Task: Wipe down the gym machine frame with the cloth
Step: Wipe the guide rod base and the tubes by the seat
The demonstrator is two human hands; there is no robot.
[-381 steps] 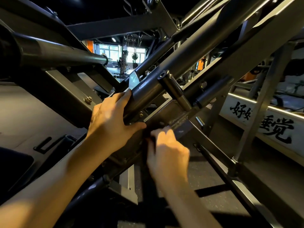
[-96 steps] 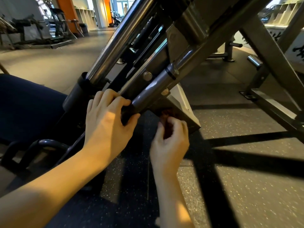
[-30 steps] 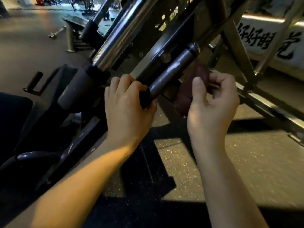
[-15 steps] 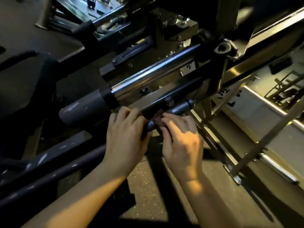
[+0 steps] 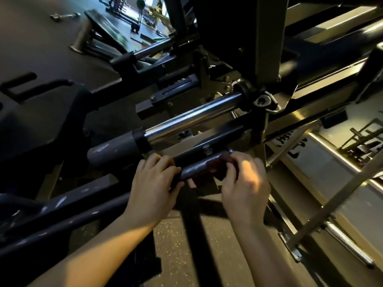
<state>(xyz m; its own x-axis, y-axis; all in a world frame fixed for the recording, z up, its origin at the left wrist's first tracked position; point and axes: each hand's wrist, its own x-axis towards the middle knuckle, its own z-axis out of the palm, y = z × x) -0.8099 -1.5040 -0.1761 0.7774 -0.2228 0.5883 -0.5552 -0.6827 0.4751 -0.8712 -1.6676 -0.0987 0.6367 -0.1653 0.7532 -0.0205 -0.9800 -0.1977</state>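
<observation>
Left hand [image 5: 153, 189] was curled round the near end of a short grey bar [image 5: 194, 168] on the gym machine frame [image 5: 269, 48], below a chrome rod [image 5: 192, 119]. Cloth [image 5: 216, 167], dark reddish-brown, bunched small, sat on that bar, partly hidden. Right hand [image 5: 246, 183] gripped the cloth, fingers curled over it.

Black characters [image 5: 293, 155] on white wall panel [image 5: 331, 168], partly hidden, unreadable

Dk red cloth [image 5: 216, 169], chrome bar [image 5: 192, 119] w/ grey sleeve [image 5: 112, 150], blk speckled floor [image 5: 176, 245].
</observation>
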